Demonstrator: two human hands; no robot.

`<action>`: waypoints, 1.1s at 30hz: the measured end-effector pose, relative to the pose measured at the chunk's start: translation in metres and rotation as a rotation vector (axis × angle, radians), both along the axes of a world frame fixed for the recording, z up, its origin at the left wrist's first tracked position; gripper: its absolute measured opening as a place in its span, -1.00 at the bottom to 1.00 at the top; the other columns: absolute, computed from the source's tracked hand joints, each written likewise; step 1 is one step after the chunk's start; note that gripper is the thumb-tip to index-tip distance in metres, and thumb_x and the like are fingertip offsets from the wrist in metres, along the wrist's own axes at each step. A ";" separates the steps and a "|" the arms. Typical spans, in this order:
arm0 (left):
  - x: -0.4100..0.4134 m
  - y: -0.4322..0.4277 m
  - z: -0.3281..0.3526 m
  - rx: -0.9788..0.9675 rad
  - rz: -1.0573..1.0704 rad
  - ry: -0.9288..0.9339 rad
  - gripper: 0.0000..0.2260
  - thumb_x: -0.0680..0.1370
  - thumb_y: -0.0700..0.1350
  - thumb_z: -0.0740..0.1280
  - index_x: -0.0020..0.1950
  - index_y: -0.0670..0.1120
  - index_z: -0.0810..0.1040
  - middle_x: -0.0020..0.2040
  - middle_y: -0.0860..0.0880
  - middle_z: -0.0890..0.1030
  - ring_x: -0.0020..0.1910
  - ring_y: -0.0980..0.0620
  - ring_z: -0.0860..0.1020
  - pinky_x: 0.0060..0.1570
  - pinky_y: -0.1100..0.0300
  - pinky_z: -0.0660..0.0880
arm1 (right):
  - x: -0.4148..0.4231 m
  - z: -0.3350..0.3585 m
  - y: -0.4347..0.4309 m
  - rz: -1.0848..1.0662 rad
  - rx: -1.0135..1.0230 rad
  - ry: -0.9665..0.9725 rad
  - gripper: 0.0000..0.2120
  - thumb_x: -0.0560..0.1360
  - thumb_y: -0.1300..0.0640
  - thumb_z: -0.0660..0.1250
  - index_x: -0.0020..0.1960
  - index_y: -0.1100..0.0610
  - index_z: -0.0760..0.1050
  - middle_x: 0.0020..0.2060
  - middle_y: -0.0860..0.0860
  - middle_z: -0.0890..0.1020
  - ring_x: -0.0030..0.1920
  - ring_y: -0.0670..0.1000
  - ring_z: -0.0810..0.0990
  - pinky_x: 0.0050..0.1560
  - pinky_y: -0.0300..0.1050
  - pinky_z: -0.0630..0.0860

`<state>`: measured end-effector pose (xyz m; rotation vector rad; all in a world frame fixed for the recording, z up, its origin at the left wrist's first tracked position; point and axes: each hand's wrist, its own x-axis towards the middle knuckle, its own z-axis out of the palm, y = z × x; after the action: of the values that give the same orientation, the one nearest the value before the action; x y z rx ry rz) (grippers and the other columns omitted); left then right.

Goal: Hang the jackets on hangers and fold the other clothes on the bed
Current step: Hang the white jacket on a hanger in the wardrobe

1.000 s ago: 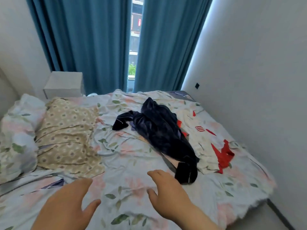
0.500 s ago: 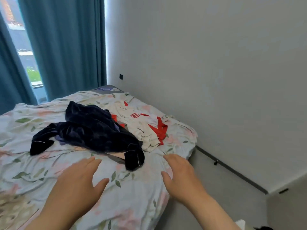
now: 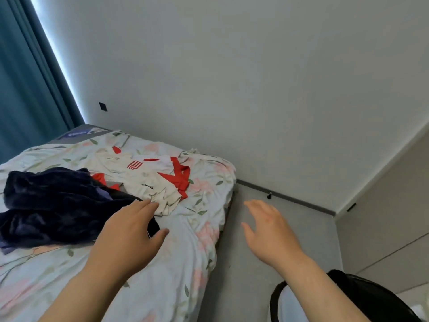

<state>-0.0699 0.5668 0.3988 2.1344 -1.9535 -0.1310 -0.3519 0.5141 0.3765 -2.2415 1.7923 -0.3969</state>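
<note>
On the floral bed (image 3: 181,252), we find the navy velvety jacket (image 3: 53,205) and the white-and-red garment (image 3: 148,180) both crumpled, nothing hung or folded yet, our left hand (image 3: 130,235) loose-fingered and empty over them, our right hand (image 3: 269,231) spread and empty over the floor (image 3: 250,287).

dark jacket (image 3: 53,205): plush velvety cloth | bedsheet (image 3: 162,287): matt floral cotton | wall (image 3: 255,89): smooth matt

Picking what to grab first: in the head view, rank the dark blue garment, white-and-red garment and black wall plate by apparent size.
1. dark blue garment
2. white-and-red garment, partly covered and farther, so unsure
3. black wall plate
</note>
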 end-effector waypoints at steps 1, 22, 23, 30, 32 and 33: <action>-0.008 -0.011 0.000 -0.005 -0.019 0.001 -0.49 0.46 0.17 0.40 0.34 -0.03 0.53 0.23 0.07 0.58 0.23 0.02 0.52 0.19 0.12 0.43 | -0.009 0.000 -0.007 -0.013 -0.002 0.007 -0.53 0.57 0.02 0.28 0.46 0.05 0.36 0.38 -0.04 0.44 0.37 0.07 0.39 0.39 -0.04 0.33; -0.107 -0.215 0.002 -0.077 -0.249 0.132 -0.48 0.50 0.21 0.30 0.41 0.03 0.44 0.36 0.05 0.52 0.31 0.00 0.48 0.28 0.02 0.45 | -0.083 0.012 -0.147 -0.277 -0.057 -0.069 -0.50 0.59 -0.02 0.25 0.50 0.04 0.32 0.41 -0.05 0.42 0.42 0.03 0.35 0.42 -0.06 0.31; -0.109 -0.230 0.000 -0.081 -0.246 0.133 -0.46 0.50 0.22 0.31 0.43 0.04 0.43 0.38 0.06 0.50 0.33 0.01 0.47 0.29 0.03 0.43 | -0.085 0.010 -0.160 -0.280 -0.055 -0.071 -0.51 0.59 -0.02 0.26 0.49 0.04 0.32 0.41 -0.05 0.43 0.42 0.03 0.35 0.42 -0.06 0.32; -0.113 -0.353 -0.032 -0.061 -0.213 0.130 -0.43 0.49 0.22 0.32 0.45 0.03 0.42 0.40 0.05 0.49 0.34 0.02 0.47 0.30 0.03 0.42 | -0.088 -0.022 -0.276 -0.215 0.015 -0.003 -0.51 0.57 -0.02 0.26 0.48 0.03 0.32 0.35 -0.05 0.47 0.34 0.04 0.42 0.37 -0.04 0.37; -0.112 -0.390 -0.037 -0.059 -0.191 0.133 -0.43 0.49 0.22 0.33 0.44 0.02 0.43 0.39 0.04 0.50 0.33 0.00 0.48 0.28 0.01 0.43 | -0.091 -0.025 -0.312 -0.189 0.046 0.035 -0.50 0.57 -0.03 0.25 0.48 0.02 0.32 0.35 -0.05 0.46 0.33 0.04 0.42 0.37 -0.05 0.35; -0.111 -0.408 -0.039 -0.058 -0.180 0.134 -0.44 0.48 0.22 0.33 0.44 0.02 0.43 0.39 0.03 0.51 0.34 -0.01 0.48 0.28 0.00 0.43 | -0.092 -0.025 -0.329 -0.174 0.065 0.058 -0.50 0.58 -0.03 0.25 0.49 0.02 0.31 0.35 -0.05 0.46 0.33 0.05 0.42 0.37 -0.05 0.35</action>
<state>-0.1810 0.1588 0.3599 1.8612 -2.0408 -0.2401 -0.4439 0.1846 0.3511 -2.0809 2.0081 -0.3040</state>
